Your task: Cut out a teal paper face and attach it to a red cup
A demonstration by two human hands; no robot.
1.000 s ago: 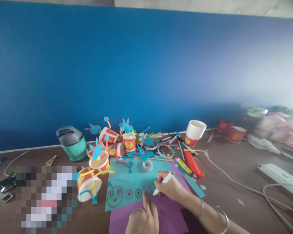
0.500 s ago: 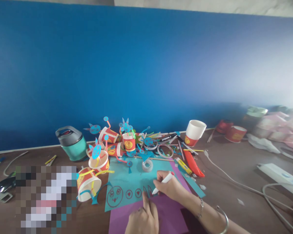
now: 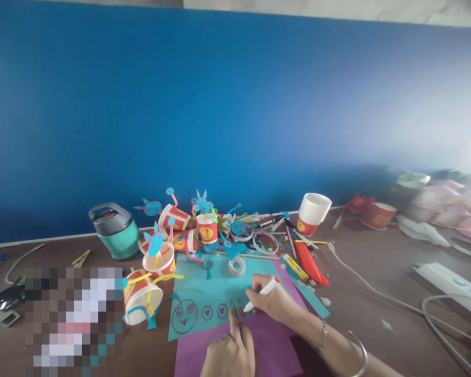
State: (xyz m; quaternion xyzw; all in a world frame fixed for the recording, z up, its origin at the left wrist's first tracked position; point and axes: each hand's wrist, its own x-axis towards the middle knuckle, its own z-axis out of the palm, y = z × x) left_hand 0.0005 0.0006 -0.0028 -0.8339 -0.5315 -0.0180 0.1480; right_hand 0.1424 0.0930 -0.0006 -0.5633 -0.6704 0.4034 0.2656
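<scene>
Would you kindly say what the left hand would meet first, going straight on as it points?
Probably the tape; the left hand's line seems to pass just left of the pen.

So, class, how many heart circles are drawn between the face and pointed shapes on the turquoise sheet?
2: the left circle, beside the face; the right circle, nearer the left hand. None appears hidden there.

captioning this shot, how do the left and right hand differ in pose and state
The right hand grips a white marker, while the left hand shows nothing in its grasp.
The right hand's fingers curl around the marker; the left hand has its index finger stretched out.
The right hand's arm wears a bangle; the left hand's wrist is out of frame.
Both work at the turquoise sheet, near its drawn shapes.
</scene>
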